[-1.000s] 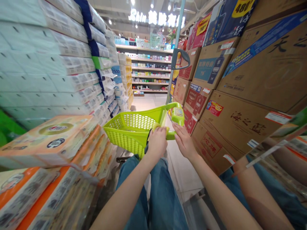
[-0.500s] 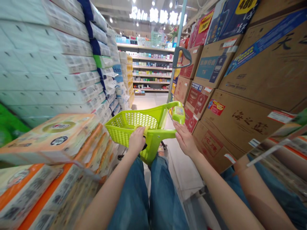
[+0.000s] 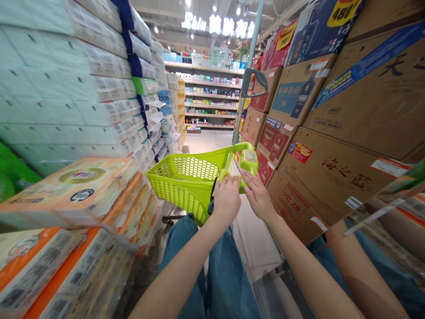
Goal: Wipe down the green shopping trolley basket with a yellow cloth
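A lime-green shopping cart (image 3: 181,186) with a perforated plastic basket stands before my knees, its handle end to the right. My left hand (image 3: 227,199) is closed around a yellow cloth (image 3: 226,169), pressed against the cart between the basket and the handle. Something dark shows beside that hand's wrist side; I cannot make out what it is. My right hand (image 3: 258,195) holds the cart's handle (image 3: 249,160) at its near side, fingers lying along it. The two hands are close together but apart.
Tissue packs (image 3: 66,88) rise in a tall stack on the left, with orange-and-white packs (image 3: 76,177) lower and nearer. Cardboard cartons (image 3: 348,164) line the right. A grey pole with a handle (image 3: 254,82) stands ahead. Stocked shelves (image 3: 212,93) cross the far end.
My left hand has moved right with the yellow cloth, from the basket's near rim to beside the handle. My right hand stays at the handle; the cart has hardly moved.
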The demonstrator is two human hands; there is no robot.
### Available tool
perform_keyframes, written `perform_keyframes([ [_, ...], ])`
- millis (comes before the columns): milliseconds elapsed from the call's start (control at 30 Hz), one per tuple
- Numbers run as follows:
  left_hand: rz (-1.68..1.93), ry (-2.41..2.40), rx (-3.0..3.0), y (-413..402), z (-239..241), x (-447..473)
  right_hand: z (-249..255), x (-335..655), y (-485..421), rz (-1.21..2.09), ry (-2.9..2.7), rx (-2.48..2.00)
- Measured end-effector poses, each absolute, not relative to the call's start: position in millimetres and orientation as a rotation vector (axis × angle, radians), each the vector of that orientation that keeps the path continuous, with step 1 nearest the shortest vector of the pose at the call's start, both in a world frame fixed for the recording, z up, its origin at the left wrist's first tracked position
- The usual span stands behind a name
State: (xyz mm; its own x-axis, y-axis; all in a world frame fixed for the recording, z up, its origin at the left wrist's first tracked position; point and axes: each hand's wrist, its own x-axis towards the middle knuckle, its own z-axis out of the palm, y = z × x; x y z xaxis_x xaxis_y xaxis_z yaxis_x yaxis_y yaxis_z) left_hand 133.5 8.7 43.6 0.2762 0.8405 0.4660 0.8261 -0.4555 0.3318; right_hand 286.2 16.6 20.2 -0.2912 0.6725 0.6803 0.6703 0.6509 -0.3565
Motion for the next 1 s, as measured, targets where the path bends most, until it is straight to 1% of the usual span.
perform_keyframes([
  [100, 0.982, 1.553, 2.516, -0.4, 46.5, 146.8, 20.0, 287.7, 17.4, 0.006, -2.016, -1.036],
  [233, 0.992, 1.512, 2.526, 9.9, 37.0, 125.1, 21.4, 288.2, 17.5, 0.016, -2.040, -1.051],
  [367, 0.946, 1.677, 2.447, 33.6, 19.1, 80.1, 22.5, 286.7, 17.3, 0.015, -2.043, -1.054],
  [467, 0.855, 1.888, 2.345, 52.7, 4.3, 42.9, 21.9, 285.5, 16.9, 0.012, -2.030, -1.054],
  [600, 0.803, 1.928, 2.333, 66.5, -7.3, 13.3, 20.8, 285.6, 17.7, 0.000, -2.013, -1.052],
  [733, 0.793, 1.947, 2.345, 60.7, -10.7, 17.8, 19.1, 290.5, 21.0, -0.024, -1.956, -1.069],
  [1000, 0.781, 2.010, 2.358, 22.2, -15.1, 33.0, 18.7, 300.9, 16.5, -0.004, -1.819, -1.039],
])
